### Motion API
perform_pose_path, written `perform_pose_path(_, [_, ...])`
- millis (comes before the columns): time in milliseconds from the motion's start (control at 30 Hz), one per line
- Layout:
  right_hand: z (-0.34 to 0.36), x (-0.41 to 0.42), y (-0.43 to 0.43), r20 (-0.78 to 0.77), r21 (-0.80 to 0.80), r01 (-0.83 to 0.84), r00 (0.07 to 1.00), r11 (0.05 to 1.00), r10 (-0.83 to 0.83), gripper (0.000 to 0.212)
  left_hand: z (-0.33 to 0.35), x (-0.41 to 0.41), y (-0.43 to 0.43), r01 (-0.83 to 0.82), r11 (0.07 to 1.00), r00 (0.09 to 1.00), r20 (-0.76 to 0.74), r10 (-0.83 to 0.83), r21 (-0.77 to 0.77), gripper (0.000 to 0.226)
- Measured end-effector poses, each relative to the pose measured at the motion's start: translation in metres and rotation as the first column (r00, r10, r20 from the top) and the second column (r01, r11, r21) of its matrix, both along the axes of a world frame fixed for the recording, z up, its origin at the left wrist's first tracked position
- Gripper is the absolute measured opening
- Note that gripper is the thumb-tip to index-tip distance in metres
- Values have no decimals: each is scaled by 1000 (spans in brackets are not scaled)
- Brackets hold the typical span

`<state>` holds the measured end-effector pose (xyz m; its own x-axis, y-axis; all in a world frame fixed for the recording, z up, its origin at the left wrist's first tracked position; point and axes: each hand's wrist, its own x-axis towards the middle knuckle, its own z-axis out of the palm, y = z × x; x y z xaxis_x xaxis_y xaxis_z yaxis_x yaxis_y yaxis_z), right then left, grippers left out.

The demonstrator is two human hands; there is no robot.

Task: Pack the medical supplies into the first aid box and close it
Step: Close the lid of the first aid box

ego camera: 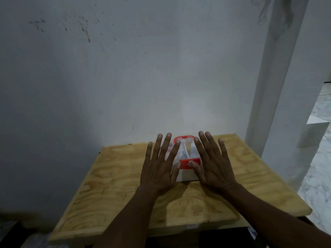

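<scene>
1. A plywood table (125, 185) stands against a pale, scuffed wall (125, 77), and on it, toward the 12 o'clock edge, sits a small white box (186, 174) with red fittings.
2. The box's lid is down; a red clasp (184, 163) shows on its near face and a red handle (184, 138) on the far top side, at 12 o'clock from the clasp.
3. Pale shapes show faintly through the translucent lid (182, 151), but they are too blurred to name.
4. The left hand (159, 169) lies palm down at 9 o'clock of the box, fingers spread and straight, gripping nothing; its thumb tip touches the left end of the clasp.
5. The right hand (213, 167) lies palm down at 3 o'clock of the box, fingers likewise fanned out and released; its thumb rests on the right part of the clasp.
6. Both hands overlap the lid's sides; whether the palms press on it or hover just above cannot be told.
7. A white pillar (279, 77) rises at 2 o'clock from the table, with a marbled floor (320, 158) beyond it.
</scene>
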<state>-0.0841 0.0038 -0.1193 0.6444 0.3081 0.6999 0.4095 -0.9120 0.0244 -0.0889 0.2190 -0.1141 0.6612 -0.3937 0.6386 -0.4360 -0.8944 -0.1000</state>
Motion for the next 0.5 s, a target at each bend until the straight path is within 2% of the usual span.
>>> perform_pose_path(167, [-17,4,-1,-88,-30,47,995,998,-50,74,-16,5,0,3,1000,997,-78,-6,-30,67])
perform_pose_path(500, [-9,42,3,-146,-37,8,989,999,-13,66,-11,41,0,-41,995,988,-155,26,-90,62])
